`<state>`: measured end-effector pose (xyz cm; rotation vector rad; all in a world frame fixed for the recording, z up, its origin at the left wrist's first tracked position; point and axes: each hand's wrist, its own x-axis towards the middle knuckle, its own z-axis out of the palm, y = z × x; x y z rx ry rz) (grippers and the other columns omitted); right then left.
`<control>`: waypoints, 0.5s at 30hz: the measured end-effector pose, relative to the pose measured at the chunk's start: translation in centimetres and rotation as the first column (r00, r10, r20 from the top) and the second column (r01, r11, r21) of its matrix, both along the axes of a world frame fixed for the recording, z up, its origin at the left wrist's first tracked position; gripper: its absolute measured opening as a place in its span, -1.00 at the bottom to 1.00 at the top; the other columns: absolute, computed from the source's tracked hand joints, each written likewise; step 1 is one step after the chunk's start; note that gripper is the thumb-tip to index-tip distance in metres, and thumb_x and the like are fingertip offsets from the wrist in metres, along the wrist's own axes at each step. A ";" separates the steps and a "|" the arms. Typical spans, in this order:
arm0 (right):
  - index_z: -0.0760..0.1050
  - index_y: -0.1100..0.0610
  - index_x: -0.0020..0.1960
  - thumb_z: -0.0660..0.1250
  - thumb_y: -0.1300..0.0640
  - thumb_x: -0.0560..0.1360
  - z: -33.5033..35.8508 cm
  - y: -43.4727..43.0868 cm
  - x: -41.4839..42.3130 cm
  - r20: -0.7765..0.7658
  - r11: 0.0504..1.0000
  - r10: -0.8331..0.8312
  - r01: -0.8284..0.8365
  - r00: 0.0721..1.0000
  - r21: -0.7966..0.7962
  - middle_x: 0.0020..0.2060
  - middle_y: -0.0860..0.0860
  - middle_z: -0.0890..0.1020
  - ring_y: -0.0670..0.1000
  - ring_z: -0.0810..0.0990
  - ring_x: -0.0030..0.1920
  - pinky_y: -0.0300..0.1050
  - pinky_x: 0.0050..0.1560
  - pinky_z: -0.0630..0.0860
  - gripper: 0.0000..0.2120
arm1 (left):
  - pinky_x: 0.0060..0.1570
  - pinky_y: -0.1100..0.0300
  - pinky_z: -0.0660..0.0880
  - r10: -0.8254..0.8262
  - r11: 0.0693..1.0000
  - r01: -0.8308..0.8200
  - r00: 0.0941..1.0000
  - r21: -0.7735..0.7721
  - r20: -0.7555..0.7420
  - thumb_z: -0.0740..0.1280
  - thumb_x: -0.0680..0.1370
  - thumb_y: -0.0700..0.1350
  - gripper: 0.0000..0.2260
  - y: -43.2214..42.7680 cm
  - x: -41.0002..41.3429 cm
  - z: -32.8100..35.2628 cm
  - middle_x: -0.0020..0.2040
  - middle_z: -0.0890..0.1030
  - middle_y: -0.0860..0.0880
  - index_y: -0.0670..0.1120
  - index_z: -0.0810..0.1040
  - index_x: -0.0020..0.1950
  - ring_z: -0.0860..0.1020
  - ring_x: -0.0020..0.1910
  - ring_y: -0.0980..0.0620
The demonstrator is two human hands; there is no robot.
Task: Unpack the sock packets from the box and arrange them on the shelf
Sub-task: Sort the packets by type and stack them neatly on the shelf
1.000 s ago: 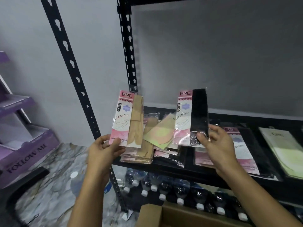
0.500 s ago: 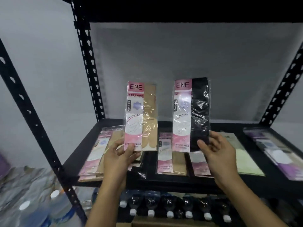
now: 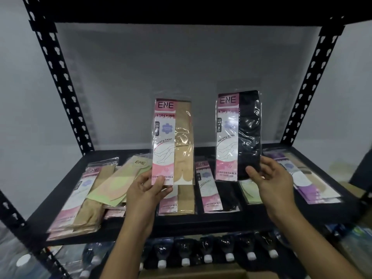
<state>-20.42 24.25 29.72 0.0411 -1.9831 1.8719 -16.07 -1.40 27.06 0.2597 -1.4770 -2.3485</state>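
Observation:
My left hand (image 3: 146,191) pinches the bottom edge of a beige stocking packet (image 3: 173,141) with a pink ENE card, held upright over the black shelf (image 3: 60,198). My right hand (image 3: 271,182) grips the lower edge of a black stocking packet (image 3: 238,135), also upright and a little higher. Several more packets lie flat on the shelf: a beige pile (image 3: 84,200) at the left, a green packet (image 3: 118,182) across it, pink-and-black packets (image 3: 211,190) in the middle, purple ones (image 3: 314,184) at the right. The box is only a brown strip at the bottom edge.
Black perforated uprights (image 3: 60,77) frame the shelf on both sides, and a higher shelf board (image 3: 181,11) runs overhead. Below the shelf stands a row of white-capped bottles (image 3: 207,256). A grey wall closes the back.
My view has swung right and closer to centre on the shelf. Both hands have carried their packets further in over it, and the two packets now stand more upright and farther apart.

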 end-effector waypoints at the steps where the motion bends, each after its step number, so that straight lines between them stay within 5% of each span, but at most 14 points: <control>1: 0.52 0.04 0.11 0.44 0.30 0.41 -0.1 0.3 -0.1 0.009 1.000 -0.003 0.003 1.000 0.000 -0.07 -0.07 0.67 -0.04 0.65 -0.01 -0.12 0.08 0.53 -0.67 | -0.14 0.15 0.64 -0.008 1.000 0.008 1.000 -0.005 0.002 0.36 0.54 -0.28 -0.82 0.1 0.0 -0.1 0.01 0.71 -0.19 -0.14 0.53 0.12 0.69 -0.01 -0.15; 11: 0.52 0.15 0.14 0.41 0.28 0.44 -2.3 0.0 -0.8 0.220 0.995 0.067 -0.083 0.973 0.063 -0.13 -0.03 0.70 -0.05 0.66 -0.09 -0.10 0.03 0.56 -0.72 | -0.12 0.13 0.66 0.019 1.000 -0.019 1.000 -0.005 0.023 0.36 0.53 -0.30 -0.82 -0.1 -0.1 -0.4 -0.01 0.70 -0.23 -0.18 0.53 0.13 0.69 -0.10 -0.12; 15: 0.47 0.19 0.23 0.43 0.24 0.44 -3.7 -0.8 -1.2 0.336 0.989 0.066 -0.106 0.940 0.101 0.11 0.10 0.62 0.08 0.60 0.10 -0.03 0.11 0.53 -0.62 | -0.05 0.10 0.66 0.028 1.000 -0.028 0.999 -0.001 0.019 0.35 0.54 -0.30 -0.84 -0.6 0.1 -0.4 -0.03 0.71 -0.23 -0.15 0.53 0.10 0.70 -0.10 -0.13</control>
